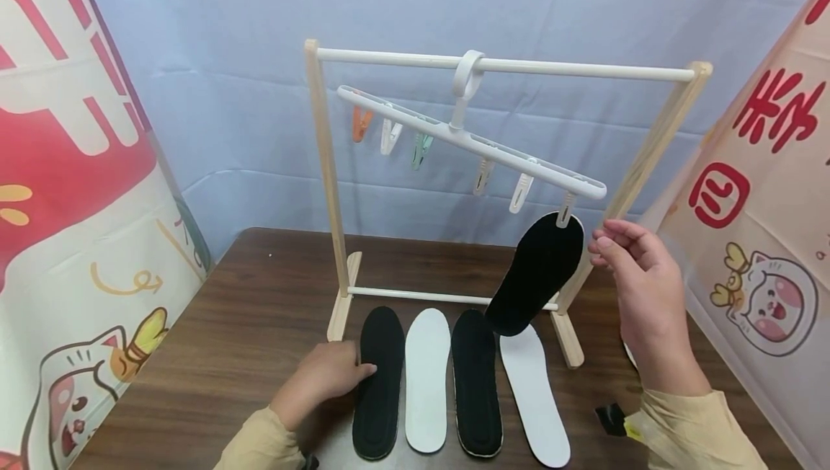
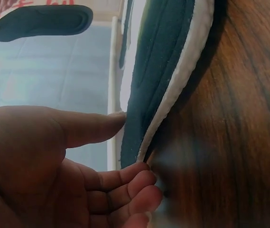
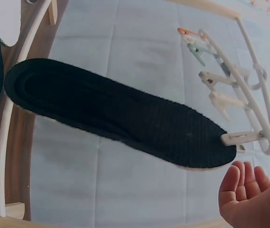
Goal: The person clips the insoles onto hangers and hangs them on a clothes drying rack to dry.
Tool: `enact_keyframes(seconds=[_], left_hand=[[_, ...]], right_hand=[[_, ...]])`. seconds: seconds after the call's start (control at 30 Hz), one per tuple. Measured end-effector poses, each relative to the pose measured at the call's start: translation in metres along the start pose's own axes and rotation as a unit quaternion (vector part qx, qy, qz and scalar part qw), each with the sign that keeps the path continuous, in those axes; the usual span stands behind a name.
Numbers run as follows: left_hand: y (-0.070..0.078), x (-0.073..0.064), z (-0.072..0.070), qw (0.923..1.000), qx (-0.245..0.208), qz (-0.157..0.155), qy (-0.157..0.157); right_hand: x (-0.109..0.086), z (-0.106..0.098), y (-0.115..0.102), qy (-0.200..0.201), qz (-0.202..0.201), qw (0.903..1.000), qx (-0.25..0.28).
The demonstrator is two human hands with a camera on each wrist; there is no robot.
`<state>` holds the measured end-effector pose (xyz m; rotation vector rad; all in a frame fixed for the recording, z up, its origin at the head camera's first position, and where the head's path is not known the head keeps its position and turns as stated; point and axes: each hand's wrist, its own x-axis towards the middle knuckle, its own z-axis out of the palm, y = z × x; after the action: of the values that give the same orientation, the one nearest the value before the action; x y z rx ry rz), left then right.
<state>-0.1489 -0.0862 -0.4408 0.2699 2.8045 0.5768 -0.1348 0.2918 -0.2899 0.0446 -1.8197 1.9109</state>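
Beside the leftmost black insole (image 1: 377,398) on the table is my left hand (image 1: 327,370). Its thumb (image 2: 94,127) lies over the insole's near face and the relaxed fingertips are right at its pale edge. Another black insole (image 1: 538,275) hangs tilted from the rightmost clip (image 1: 565,209) of a white hanger (image 1: 463,138). Just right of that clip, my right hand (image 1: 651,297) is raised with loosely bent fingers, apart from the insole and holding nothing. Between the hands lie a white insole (image 1: 428,383), a black insole (image 1: 476,391) and another white insole (image 1: 538,401).
The hanger slopes down to the right from the white top bar (image 1: 583,70) of a wooden-legged rack. An orange clip (image 1: 361,124), a green clip (image 1: 421,151) and several white clips hang unloaded. A small black object (image 1: 611,419) lies near the right sleeve. Printed curtains flank the table (image 1: 259,297).
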Motion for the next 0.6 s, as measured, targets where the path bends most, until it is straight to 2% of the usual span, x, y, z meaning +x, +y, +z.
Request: enact_keyframes(seconds=[0.1,0.3,0.6], left_hand=[[0.002,0.002,0.000,0.9998,0.019,-0.007,0.001],[0.005,0.007,0.001,0.9983,0.054,-0.018,0.008],[0.011,0.008,0.004,0.9958,0.089,-0.021,0.012]], right_hand=[[-0.004,0.004,-0.004,-0.005,-0.019,0.9997,0.012],[-0.007,0.013,-0.011,-0.049,-0.061,0.9960,0.043],[-0.009,0.020,-0.011,-0.096,-0.069,0.9912,0.059]])
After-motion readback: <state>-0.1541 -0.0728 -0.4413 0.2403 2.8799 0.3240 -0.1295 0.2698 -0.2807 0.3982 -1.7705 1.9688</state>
